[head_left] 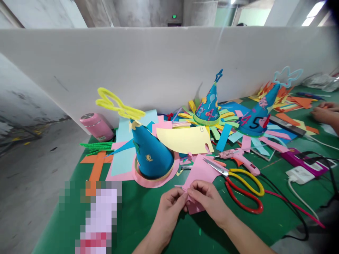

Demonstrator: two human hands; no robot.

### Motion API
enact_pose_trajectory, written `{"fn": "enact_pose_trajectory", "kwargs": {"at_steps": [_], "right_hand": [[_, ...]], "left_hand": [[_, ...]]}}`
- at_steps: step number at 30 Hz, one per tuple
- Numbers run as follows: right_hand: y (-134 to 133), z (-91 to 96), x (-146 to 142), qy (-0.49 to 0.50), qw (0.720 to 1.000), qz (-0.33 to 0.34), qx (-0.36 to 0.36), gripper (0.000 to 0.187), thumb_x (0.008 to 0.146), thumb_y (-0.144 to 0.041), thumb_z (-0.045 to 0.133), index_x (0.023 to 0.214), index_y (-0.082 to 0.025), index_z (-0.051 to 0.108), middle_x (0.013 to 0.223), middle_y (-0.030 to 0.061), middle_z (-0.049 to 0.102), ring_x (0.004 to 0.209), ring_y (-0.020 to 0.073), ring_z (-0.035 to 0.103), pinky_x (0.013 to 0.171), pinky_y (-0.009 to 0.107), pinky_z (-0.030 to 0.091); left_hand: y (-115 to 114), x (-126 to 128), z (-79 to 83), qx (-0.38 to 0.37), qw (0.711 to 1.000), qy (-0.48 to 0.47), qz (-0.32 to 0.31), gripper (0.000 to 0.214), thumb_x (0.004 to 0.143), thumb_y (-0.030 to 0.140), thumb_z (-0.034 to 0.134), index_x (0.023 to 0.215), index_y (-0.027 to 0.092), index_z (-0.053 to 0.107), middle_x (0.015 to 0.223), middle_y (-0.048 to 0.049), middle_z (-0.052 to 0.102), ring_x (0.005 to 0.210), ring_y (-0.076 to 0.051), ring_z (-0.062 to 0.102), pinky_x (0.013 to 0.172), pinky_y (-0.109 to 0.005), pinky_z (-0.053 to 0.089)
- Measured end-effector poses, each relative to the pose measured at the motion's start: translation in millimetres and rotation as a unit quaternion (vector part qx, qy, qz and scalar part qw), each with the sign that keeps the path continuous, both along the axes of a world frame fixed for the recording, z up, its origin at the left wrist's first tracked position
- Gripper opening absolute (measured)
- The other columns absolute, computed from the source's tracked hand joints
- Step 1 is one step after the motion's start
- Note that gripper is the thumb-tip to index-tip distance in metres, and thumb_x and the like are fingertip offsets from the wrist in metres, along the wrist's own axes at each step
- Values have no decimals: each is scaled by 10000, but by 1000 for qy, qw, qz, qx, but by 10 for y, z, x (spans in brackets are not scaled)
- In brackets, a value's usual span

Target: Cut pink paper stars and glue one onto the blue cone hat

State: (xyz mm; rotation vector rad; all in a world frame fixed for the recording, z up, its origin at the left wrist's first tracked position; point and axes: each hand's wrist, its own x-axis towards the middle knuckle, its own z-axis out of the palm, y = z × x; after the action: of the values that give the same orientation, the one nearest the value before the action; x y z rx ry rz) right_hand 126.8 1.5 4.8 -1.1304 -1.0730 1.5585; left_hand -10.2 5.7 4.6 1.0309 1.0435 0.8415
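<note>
My left hand [169,203] and my right hand [206,199] meet near the table's front edge. Both pinch a small pink paper piece [185,189] at the near corner of a pink paper sheet [200,173]. Fingers of both hands are closed on it. Red and yellow handled scissors [238,183] lie just right of my right hand, blades over the pink sheet. A blue cone hat [150,151] with a yellow pipe-cleaner top [116,104] stands on a pink ring to the left of my hands.
Green table [137,211] with white partition wall [159,63] behind. Pink glue gun [238,157], yellow sheet [185,139], two more decorated blue hats [209,106] [256,116], paper strips, pink cylinder [96,127], white power strip [299,174] with cables. Another person's hand [324,113] at far right.
</note>
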Motion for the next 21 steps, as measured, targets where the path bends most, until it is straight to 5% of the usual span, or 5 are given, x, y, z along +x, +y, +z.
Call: {"fn": "enact_pose_trajectory", "kwargs": {"at_steps": [10, 21], "right_hand": [[-52, 30, 36, -122, 990, -21, 61, 298, 812, -362, 507, 598, -155, 508, 544, -28, 453, 518, 98, 397, 482, 214, 320], [-99, 42, 52, -141, 986, -52, 73, 302, 801, -364, 515, 575, -166, 485, 526, -41, 420, 497, 96, 364, 468, 213, 303]], "left_hand": [[-19, 40, 71, -6, 998, 3, 65, 227, 702, 324, 619, 571, 145, 577, 514, 17, 518, 497, -92, 441, 518, -214, 331], [-46, 55, 45, -12, 999, -20, 46, 179, 703, 266, 616, 586, 148, 549, 541, 26, 514, 508, -84, 446, 525, -218, 349]]}}
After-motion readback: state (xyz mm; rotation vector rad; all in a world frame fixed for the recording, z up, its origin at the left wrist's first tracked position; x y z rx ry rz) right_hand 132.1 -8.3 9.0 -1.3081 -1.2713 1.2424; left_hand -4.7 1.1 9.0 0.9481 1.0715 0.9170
